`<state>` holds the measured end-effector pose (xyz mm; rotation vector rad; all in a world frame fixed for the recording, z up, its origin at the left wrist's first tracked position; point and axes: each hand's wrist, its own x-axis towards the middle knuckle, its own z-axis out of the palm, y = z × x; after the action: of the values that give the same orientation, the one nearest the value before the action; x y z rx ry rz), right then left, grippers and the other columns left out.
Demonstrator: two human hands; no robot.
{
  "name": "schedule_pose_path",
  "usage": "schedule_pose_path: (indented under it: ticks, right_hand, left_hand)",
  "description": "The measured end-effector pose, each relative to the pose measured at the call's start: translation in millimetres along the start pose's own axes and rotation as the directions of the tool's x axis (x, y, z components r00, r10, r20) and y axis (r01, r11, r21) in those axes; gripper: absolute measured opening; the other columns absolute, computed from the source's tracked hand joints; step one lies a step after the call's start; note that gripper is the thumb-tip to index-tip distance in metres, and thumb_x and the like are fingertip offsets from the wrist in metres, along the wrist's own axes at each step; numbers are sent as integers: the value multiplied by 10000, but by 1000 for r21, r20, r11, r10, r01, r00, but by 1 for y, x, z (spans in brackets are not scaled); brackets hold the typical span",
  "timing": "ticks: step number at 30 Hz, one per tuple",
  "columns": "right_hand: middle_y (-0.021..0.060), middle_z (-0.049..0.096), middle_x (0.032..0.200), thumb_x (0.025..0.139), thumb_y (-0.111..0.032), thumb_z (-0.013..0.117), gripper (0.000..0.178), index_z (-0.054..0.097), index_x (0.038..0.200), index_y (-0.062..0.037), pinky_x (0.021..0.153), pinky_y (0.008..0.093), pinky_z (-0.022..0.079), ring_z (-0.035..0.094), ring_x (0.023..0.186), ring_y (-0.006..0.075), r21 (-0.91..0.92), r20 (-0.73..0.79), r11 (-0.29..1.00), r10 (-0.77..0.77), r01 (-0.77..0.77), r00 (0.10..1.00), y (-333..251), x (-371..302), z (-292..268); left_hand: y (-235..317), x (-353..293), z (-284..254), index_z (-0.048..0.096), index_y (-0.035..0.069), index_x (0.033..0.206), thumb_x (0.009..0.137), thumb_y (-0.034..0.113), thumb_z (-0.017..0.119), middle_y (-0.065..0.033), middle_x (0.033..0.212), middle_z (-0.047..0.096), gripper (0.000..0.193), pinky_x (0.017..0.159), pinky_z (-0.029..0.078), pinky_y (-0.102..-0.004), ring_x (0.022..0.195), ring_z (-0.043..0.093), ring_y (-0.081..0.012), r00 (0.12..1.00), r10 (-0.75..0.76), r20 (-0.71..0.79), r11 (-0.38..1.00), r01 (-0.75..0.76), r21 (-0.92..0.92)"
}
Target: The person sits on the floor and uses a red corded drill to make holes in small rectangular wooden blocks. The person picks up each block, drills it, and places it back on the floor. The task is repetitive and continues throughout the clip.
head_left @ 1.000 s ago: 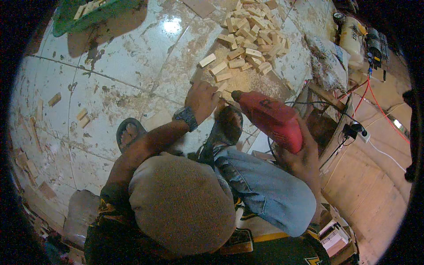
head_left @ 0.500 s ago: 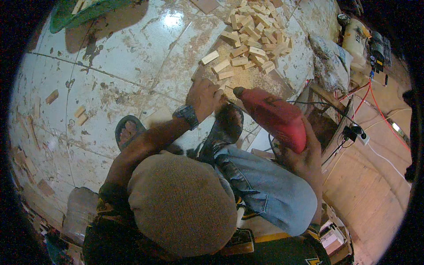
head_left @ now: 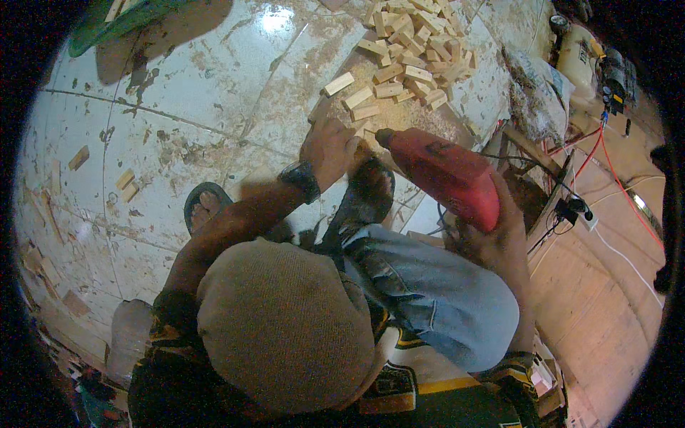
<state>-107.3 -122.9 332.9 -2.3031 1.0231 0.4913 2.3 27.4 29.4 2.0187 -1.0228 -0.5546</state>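
In my right hand (head_left: 485,239) is a red power drill (head_left: 446,167), its rear grip wrapped by my fingers and partly hidden. The chuck points left toward my left hand (head_left: 330,151), which is closed beside my foot, with a dark watch on the wrist. A pale wooden block (head_left: 368,134) shows at my left fingertips, in front of the drill's chuck. Most of that block is hidden by my fingers. Just beyond lies a heap of small wooden blocks (head_left: 417,53) on a board dusted with sawdust.
Loose blocks (head_left: 126,184) lie on the stained tile floor at left. A green container (head_left: 128,28) stands at the far left. At right are a compressor (head_left: 576,60) with red hoses, a sack (head_left: 535,89), cables and a plywood sheet (head_left: 592,307). My sandalled foot (head_left: 207,205) is left of centre.
The view has shifted slightly. My left hand and the drill keep nearly the same places relative to the heap of blocks, and both grips stay closed.
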Motion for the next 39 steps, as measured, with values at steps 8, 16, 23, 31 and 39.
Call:
schedule_pose_path:
  ticks: [8,16,23,31,39]
  right_hand:
    - [215,672,1175,747,-63,711,790,392,1471,-55,912,396,535,678,1037,343,-27,36,999,-33,34,999,7,5,2]
    - [209,656,1192,745,-48,693,811,378,1492,-80,929,409,520,658,1055,350,101,47,993,-71,66,996,8,11,19]
    - [168,660,1226,758,-20,690,769,405,1472,-27,966,366,502,648,1107,252,167,42,984,53,-59,998,-16,-11,3]
    - [155,640,1262,799,-101,749,745,423,1463,-16,940,366,521,647,1095,237,333,-170,940,142,-79,975,4,-38,-4]
    - [148,636,1273,778,-60,717,737,436,1458,-31,980,367,501,639,1114,236,582,-176,808,234,-91,956,46,-53,23]
  left_hand:
    - [4,1,-7,722,14,910,887,205,622,-156,908,671,217,936,459,-453,990,583,-324,999,29,14,1000,-29,10]
    - [5,6,-6,723,44,895,898,282,611,-180,905,656,263,904,475,-472,939,596,-351,994,-38,106,997,30,71]
    - [7,2,-12,731,62,898,897,342,608,-155,919,669,305,871,475,-466,922,592,-337,977,165,139,950,-195,245]
    - [2,1,4,713,51,908,868,317,660,-127,996,654,274,873,468,-449,967,586,-326,999,3,50,993,-9,118]
    - [1,15,-18,684,52,970,954,320,605,-47,761,616,279,559,436,-322,653,569,-169,847,-302,437,505,531,-680]
